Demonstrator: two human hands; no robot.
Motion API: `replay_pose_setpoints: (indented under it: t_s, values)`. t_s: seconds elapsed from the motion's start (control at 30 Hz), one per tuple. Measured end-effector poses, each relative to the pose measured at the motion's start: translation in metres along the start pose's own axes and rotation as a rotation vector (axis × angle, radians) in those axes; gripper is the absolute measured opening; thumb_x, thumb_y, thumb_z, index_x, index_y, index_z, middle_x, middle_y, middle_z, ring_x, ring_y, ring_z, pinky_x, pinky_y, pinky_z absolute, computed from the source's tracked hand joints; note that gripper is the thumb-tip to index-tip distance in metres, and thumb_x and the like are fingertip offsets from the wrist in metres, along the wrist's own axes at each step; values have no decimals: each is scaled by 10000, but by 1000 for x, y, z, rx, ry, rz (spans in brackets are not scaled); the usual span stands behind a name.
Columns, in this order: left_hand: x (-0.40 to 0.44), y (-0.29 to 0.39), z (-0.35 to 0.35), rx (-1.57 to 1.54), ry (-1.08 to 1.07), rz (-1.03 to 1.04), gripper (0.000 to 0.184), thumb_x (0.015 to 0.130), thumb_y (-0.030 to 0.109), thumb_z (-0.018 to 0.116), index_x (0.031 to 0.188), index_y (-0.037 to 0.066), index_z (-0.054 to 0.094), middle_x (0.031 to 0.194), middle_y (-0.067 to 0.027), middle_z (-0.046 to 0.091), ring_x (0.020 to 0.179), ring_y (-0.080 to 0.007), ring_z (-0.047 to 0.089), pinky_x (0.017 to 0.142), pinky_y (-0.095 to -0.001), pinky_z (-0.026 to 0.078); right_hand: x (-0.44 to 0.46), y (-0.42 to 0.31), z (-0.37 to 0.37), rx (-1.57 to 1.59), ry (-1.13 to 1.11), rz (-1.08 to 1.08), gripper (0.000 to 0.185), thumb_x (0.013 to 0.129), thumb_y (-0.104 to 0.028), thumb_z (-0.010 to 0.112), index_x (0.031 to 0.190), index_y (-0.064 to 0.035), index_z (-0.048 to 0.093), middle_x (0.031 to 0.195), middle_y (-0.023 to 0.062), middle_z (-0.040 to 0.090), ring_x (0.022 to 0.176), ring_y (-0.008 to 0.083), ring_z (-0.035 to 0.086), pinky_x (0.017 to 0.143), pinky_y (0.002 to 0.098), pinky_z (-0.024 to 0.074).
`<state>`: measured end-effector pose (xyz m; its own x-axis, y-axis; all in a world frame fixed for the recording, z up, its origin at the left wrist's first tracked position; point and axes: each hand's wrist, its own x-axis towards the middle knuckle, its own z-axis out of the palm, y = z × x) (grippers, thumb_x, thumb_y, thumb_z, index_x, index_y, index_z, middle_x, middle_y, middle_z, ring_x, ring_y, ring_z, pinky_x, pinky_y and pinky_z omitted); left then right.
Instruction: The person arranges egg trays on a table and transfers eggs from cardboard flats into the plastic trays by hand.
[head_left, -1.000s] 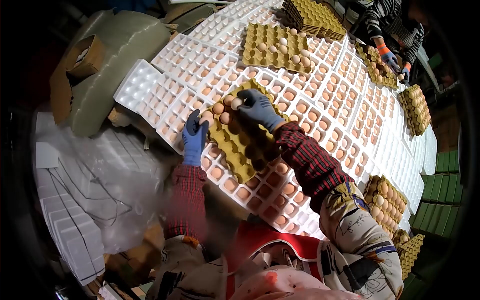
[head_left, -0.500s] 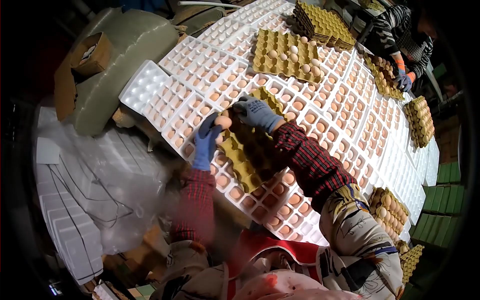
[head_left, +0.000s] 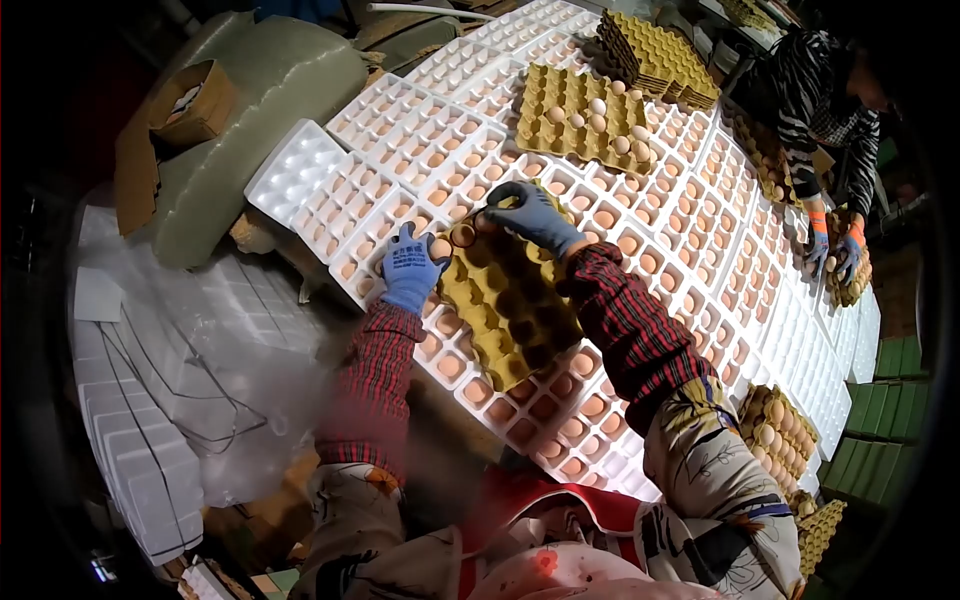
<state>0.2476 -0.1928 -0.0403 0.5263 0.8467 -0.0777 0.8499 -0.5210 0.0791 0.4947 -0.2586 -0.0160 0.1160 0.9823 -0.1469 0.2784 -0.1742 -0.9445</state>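
My left hand (head_left: pixel 408 272), in a blue-grey glove with its back up, curls beside a brown egg (head_left: pixel 440 248) at the near-left edge of a yellow-brown egg tray (head_left: pixel 505 320). Its inner fingers are partly hidden. My right hand (head_left: pixel 535 215), also gloved, has bent fingers at another egg (head_left: pixel 485 223) by the tray's far end. The tray lies tilted over white foam trays (head_left: pixel 385 215) with eggs in their cells. Most of its visible cups hold no egg, and part lies in shadow.
Another pulp tray (head_left: pixel 565 110) with several eggs lies ahead, beside a stack of pulp trays (head_left: pixel 655 60). A co-worker's gloved hands (head_left: pixel 835 250) touch eggs at right. Wrapped white foam trays (head_left: pixel 140 430) stand at left, near a grey-green sack (head_left: pixel 260 110).
My left hand has rolled so its back faces up, and an egg below the upper one is no longer visible. My right hand has shifted slightly. The co-worker's hands moved nearer.
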Motion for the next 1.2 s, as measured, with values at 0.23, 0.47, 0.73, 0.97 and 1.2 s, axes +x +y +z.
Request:
replay_pose_setpoints:
  t_s: [0.23, 0.47, 0.73, 0.97, 1.2]
  values:
    - [-54, -7, -19, -1593, 16, -52, 438, 983, 374, 590, 1248, 26, 608, 1029, -49, 651, 820, -139, 624, 629, -239, 501, 14, 5, 9, -834, 8, -375, 442, 784, -312, 705, 1201, -170, 669, 1184, 110, 659, 1068, 352, 636, 893, 422, 522]
    - [-81, -1, -20, -2310, -507, -296, 496, 1018, 455, 460, 1350, 87, 489, 1302, -100, 594, 1136, -321, 622, 562, -245, 487, 12, -5, 25, -451, 11, -260, 458, 827, -174, 720, 1271, -109, 628, 1287, 91, 562, 1064, 230, 618, 866, 387, 535]
    - [-104, 29, -22, -2357, -649, -263, 510, 1013, 422, 482, 1416, 111, 454, 1447, -140, 492, 1261, -364, 527, 606, -291, 522, 9, -25, 50, -798, 47, -259, 411, 859, -296, 683, 1193, -61, 642, 1314, 152, 526, 1011, 314, 630, 807, 419, 528]
    - [-191, 113, -32, -1757, -941, -216, 448, 955, 172, 581, 1351, -20, 499, 1201, -136, 626, 937, -195, 650, 716, -296, 541, -271, 2, -41, 304, 291, 185, 558, 852, -318, 754, 1288, -6, 596, 1001, 59, 681, 823, 103, 615, 735, 272, 512]
    - [-281, 216, 25, -683, -475, 1037, 490, 835, 247, 725, 1267, 60, 588, 1242, -174, 567, 1015, -281, 613, 780, -389, 534, -545, 51, 60, -281, 507, 604, 453, 782, -323, 764, 1174, -125, 653, 1136, 136, 606, 1015, 323, 628, 902, 406, 510]
